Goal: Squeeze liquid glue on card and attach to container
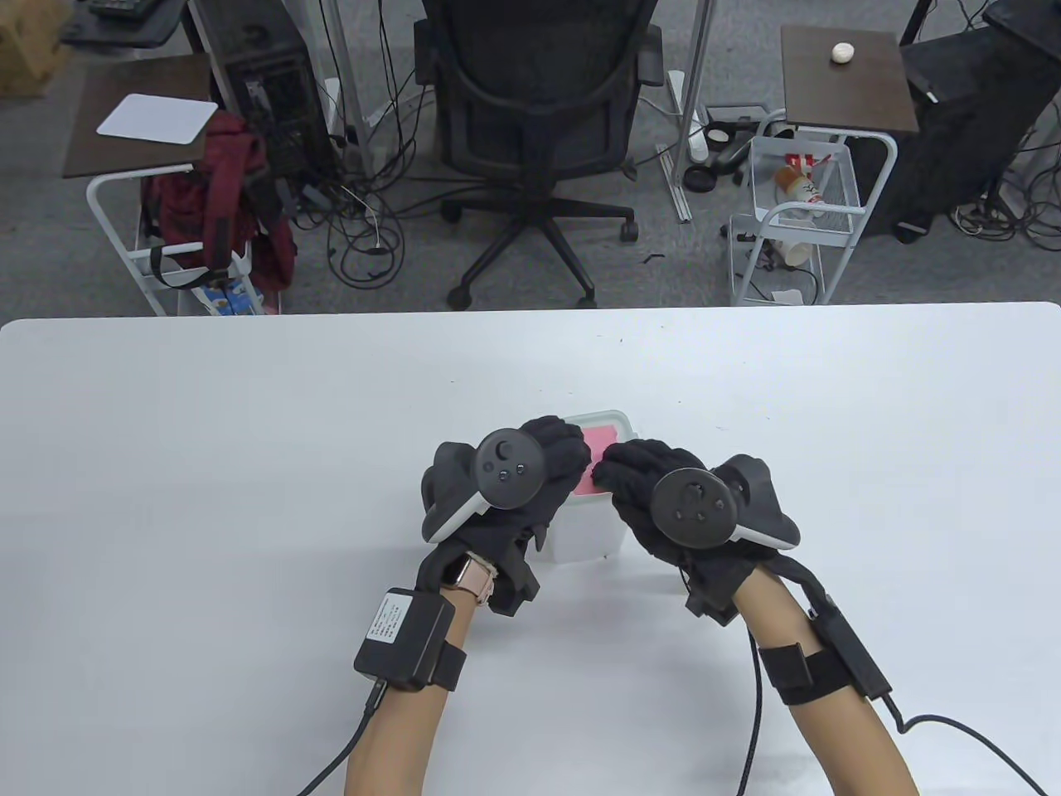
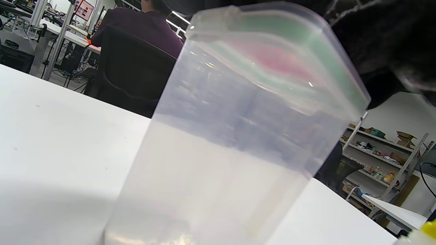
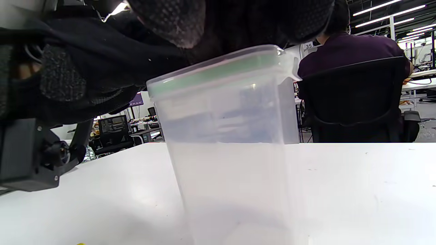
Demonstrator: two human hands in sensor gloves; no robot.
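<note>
Pink paper card [image 1: 598, 458] lies flat on lid of translucent plastic container [image 1: 590, 531] mid-table, directly under both hands: left hand [image 1: 530, 473] & right hand [image 1: 655, 489] fingers curled down on it, equally near.

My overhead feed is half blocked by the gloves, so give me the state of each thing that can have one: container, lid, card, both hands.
container: upright on the table, translucent, looks empty.
lid: on top of the container, seated.
pink card: flat on the lid, partly covered by fingers.
left hand: resting on the lid's left side, over the card's edge.
right hand: fingertips pressing on the card from the right.
</note>
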